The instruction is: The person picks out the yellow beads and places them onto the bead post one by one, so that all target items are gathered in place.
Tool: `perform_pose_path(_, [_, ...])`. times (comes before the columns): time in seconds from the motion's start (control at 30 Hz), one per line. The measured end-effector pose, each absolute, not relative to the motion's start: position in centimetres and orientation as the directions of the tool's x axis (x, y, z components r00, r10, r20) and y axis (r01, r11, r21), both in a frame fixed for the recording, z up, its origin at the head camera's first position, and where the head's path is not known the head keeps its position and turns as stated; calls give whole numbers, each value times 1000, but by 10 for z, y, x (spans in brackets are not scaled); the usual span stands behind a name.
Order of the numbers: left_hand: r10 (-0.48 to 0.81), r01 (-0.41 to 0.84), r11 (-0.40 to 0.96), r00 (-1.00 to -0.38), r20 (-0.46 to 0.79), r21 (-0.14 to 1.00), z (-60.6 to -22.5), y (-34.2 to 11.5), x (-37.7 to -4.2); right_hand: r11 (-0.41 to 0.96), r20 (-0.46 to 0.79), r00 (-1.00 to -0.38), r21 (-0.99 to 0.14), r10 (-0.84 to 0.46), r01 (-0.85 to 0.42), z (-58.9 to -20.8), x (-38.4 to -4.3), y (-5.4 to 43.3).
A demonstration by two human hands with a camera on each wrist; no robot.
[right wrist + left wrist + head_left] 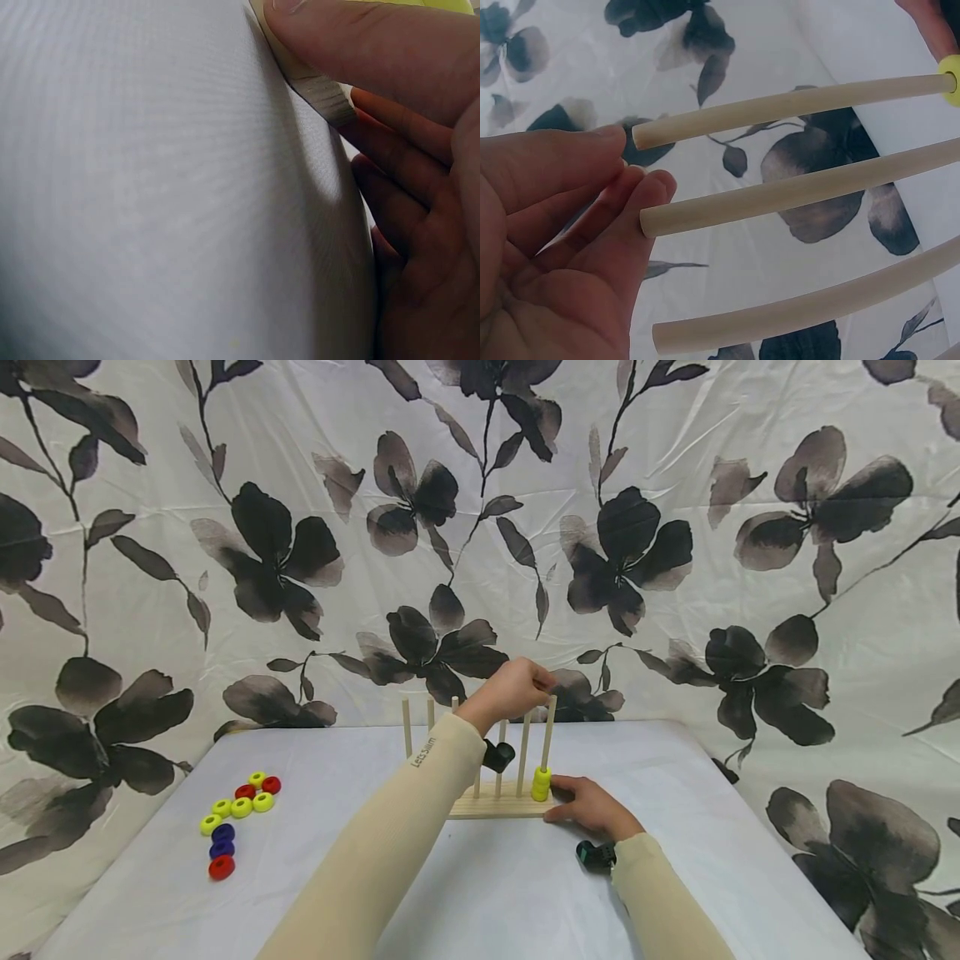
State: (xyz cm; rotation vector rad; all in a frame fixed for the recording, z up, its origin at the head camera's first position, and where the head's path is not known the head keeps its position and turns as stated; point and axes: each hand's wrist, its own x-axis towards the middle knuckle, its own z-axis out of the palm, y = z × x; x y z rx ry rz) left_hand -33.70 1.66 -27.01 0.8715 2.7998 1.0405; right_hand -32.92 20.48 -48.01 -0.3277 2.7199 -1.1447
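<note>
A wooden peg stand (495,810) with several upright pegs is at the middle of the table. Yellow rings (541,785) are stacked low on its rightmost peg (550,731). My left hand (513,692) is up at the top of that peg; in the left wrist view its thumb and fingertips lie beside the peg ends, with no ring visible between them. Down at the right end of the base, my right hand (592,806) holds the stand. The right wrist view shows its thumb against the base end (322,97), with the fingers behind.
On the table's left side lie loose yellow rings (242,807), red rings (221,867) and blue rings (222,849). A flower-printed cloth (525,610) hangs behind the white-covered table (337,760). Black wrist cameras (596,855) sit on both sleeves.
</note>
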Motion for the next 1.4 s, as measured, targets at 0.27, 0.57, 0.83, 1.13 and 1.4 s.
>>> perform_pose_path(0.27, [503, 512, 606, -839, 206, 609, -271, 4, -337, 674, -62, -960, -724, -273, -145, -478, -328, 204])
perform_pose_path(0.57, [460, 514, 570, -846, 270, 642, -266, -18, -336, 675, -50, -959, -720, -280, -160, -477, -328, 205])
perform_pose_path(0.83, [400, 465, 556, -876, 268, 689, -266, -44, -330, 679, -57, -952, -713, -301, -172, -479, -327, 204])
perform_pose_path(1.13, [348, 436, 560, -896, 277, 705, -266, -72, -326, 681, -52, -950, -710, -307, -181, -482, -327, 206])
perform_pose_path(1.4, [317, 417, 569, -906, 280, 709, -267, -98, -320, 699, -78, -956, -699, -283, -150, -480, -326, 205])
